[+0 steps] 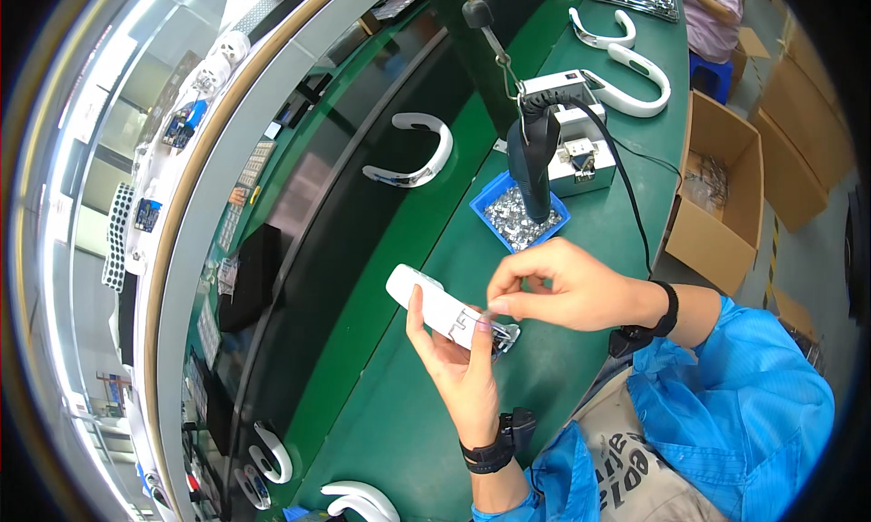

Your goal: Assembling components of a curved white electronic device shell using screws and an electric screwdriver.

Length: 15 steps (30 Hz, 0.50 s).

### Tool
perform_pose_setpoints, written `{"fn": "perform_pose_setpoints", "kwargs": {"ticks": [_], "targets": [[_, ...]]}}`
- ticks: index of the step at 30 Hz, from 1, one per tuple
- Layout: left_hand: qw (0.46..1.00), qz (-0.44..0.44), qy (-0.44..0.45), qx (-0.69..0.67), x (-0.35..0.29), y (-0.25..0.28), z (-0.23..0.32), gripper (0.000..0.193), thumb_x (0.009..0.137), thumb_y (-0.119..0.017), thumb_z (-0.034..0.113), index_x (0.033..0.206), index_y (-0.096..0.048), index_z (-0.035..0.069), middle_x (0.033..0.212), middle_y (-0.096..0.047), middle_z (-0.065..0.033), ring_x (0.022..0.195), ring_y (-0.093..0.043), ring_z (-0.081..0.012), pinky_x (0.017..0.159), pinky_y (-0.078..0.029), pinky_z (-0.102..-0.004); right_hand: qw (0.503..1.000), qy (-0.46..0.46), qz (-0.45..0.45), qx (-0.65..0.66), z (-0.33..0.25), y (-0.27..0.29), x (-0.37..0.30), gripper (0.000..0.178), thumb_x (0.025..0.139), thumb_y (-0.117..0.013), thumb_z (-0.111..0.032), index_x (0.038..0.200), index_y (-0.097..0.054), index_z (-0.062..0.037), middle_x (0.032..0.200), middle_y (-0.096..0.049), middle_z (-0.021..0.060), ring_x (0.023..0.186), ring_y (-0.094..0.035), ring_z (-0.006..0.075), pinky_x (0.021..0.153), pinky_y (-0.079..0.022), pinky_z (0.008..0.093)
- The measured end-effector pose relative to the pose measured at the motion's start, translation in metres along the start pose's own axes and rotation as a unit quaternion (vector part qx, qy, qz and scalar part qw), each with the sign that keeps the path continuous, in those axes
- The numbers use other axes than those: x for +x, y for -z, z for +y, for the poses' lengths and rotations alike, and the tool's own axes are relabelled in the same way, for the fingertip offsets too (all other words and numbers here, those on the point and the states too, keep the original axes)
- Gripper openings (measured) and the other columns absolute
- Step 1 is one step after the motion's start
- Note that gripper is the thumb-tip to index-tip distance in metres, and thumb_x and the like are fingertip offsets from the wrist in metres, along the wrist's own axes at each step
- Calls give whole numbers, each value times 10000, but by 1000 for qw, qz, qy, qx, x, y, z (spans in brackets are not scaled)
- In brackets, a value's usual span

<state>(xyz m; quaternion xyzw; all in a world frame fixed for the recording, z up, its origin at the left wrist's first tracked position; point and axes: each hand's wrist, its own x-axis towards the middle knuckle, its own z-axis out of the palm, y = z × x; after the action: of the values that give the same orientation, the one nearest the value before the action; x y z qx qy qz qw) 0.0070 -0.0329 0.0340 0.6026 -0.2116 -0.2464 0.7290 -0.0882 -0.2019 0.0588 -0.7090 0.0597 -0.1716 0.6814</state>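
Observation:
My left hand grips a white curved plastic housing, with the thumb and fingers on either side of it. Dark line markings show on its face, and bare metal parts stick out at the end nearer me. Over that end my right hand is closed in a pinch at the left thumb; whatever is between its fingertips is too small to make out. Just beyond the right hand, a blue bin holds many small metal pieces. A black electric screwdriver hangs above the bin.
A box-shaped machine with a black cable stands behind the bin. White U-shaped housings lie on the belt and the green bench. An open cardboard box is at the right, with another person beyond. More white housings lie near me.

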Motion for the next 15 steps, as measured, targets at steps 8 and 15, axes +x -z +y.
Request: {"fn": "perform_pose_setpoints", "kwargs": {"ticks": [8,15], "targets": [[1000,15,2,12,0,-3,-2,731,1065,-667,111,1697,-298,112,1179,-739,-106,1062,-696,-147,860,-548,-283,989,-47,-55,-129,-5,-13,30,217,954,-699,-180,914,-704,33,770,-751,150,696,-731,264,651,-530,386],[996,28,-14,79,3,-1,-2,629,1133,-558,161,1703,-305,80,903,-754,-36,816,-650,-54,712,-478,-221,985,-82,-44,-145,0,-12,29,255,947,-734,-225,898,-670,17,755,-729,150,680,-707,261,631,-513,390]]}}
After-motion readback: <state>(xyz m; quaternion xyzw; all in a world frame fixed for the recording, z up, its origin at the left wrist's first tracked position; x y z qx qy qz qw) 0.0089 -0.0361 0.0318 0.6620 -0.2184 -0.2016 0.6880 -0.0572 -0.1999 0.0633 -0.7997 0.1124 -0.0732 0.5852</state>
